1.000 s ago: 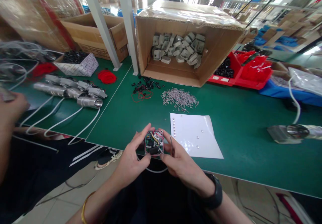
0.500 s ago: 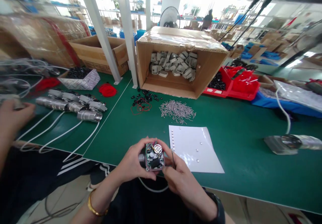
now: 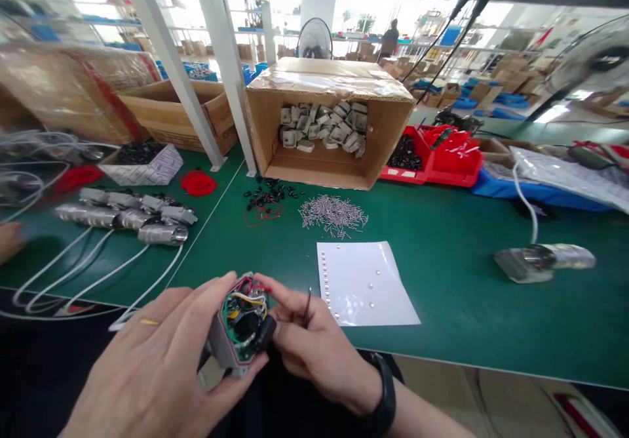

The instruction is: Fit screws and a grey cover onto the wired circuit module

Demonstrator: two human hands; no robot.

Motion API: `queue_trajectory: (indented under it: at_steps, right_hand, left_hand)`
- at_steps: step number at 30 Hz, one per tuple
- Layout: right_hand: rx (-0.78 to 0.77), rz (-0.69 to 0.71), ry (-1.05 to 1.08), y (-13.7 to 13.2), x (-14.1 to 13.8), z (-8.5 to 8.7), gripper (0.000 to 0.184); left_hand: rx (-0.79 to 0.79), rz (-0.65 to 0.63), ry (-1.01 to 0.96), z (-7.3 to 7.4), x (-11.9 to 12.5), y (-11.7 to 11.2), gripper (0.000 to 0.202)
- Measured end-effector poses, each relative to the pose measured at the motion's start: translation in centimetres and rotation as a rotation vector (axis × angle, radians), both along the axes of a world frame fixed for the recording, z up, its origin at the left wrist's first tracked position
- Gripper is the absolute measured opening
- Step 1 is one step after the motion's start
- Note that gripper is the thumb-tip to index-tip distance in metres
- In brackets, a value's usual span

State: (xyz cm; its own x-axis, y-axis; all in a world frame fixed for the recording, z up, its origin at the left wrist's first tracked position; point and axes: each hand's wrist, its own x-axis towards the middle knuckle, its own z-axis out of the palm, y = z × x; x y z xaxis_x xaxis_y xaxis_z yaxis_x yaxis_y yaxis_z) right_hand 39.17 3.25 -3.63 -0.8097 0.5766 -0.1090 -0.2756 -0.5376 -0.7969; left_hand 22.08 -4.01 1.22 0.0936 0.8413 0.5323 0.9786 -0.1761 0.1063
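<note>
My left hand (image 3: 162, 353) is closed around a grey metal housing (image 3: 223, 346), tilted with its open side toward my right hand. Inside it show a green circuit board, wires and a red seal along the rim. A black cylindrical part (image 3: 266, 332) sticks out at the housing's right side. My right hand (image 3: 322, 353) has its index finger against the upper rim and its thumb by the black part. A thin dark pair of tweezers (image 3: 307, 308) points up from between its fingers. Their lower end is hidden by the hand.
A white sheet (image 3: 363, 287) with small clear dots lies right of my hands. Behind are a screw pile (image 3: 334, 215), black parts (image 3: 270, 195) and a carton (image 3: 319, 176) of grey covers. Cabled housings (image 3: 162, 233) lie left, one grey unit (image 3: 525, 264) right. Another person's hand (image 3: 8, 240) shows far left.
The housing has come closer and left, turning so its open side faces right. My left hand has shifted further over it. The other person's hand has moved toward the left edge.
</note>
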Motion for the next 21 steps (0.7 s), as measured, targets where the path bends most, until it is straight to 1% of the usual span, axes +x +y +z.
queue_trajectory:
  at_steps: [1,2,5,7,9,10,11,12,14,15,16,18,21]
  right_hand:
    - [0.040,-0.055,-0.034,0.2,0.3,-0.3,0.048]
    - [0.109,-0.124,-0.086,0.5,0.8,-0.7,0.045]
    - [0.410,-0.324,-0.344,1.5,2.7,-1.7,0.037]
    - [0.582,-0.433,-0.551,2.0,3.7,-2.1,0.039]
    - [0.708,-0.507,-0.718,2.3,3.9,-2.2,0.050]
    - [0.753,-0.529,-0.765,2.4,3.7,-2.3,0.057]
    - [0.783,-0.537,-0.786,2.5,3.4,-2.4,0.059]
    - [0.795,-0.544,-0.786,2.7,3.0,-2.5,0.055]
    - [0.785,-0.569,-0.733,2.9,2.5,-2.8,0.034]
    - [0.781,-0.587,-0.692,3.0,2.3,-2.9,0.027]
    - [0.786,-0.597,-0.653,3.0,2.3,-3.0,0.024]
    - [0.810,-0.609,-0.590,3.0,2.4,-3.2,0.025]
    - [0.869,-0.590,-0.551,2.9,2.6,-3.4,0.030]
  left_hand:
    - [-0.009,-0.022,0.041,-0.4,0.3,0.7,0.061]
    - [-0.030,-0.053,0.081,-1.1,0.7,1.5,0.061]
    - [-0.083,-0.116,0.127,-4.1,2.4,4.3,0.062]
    - [-0.101,-0.115,0.125,-6.0,3.7,5.7,0.060]
    - [-0.111,-0.098,0.113,-7.2,4.7,6.4,0.051]
    - [-0.112,-0.089,0.108,-7.5,5.2,6.5,0.047]
    - [-0.114,-0.081,0.105,-7.6,5.5,6.5,0.044]
    - [-0.113,-0.074,0.100,-7.6,5.8,6.5,0.043]
    - [-0.108,-0.067,0.089,-7.4,6.1,6.4,0.044]
    - [-0.107,-0.071,0.082,-7.3,6.1,6.4,0.045]
    - [-0.110,-0.075,0.077,-7.3,6.0,6.4,0.047]
    - [-0.123,-0.081,0.076,-7.3,5.9,6.4,0.047]
    - [-0.147,-0.088,0.077,-7.6,6.0,6.2,0.045]
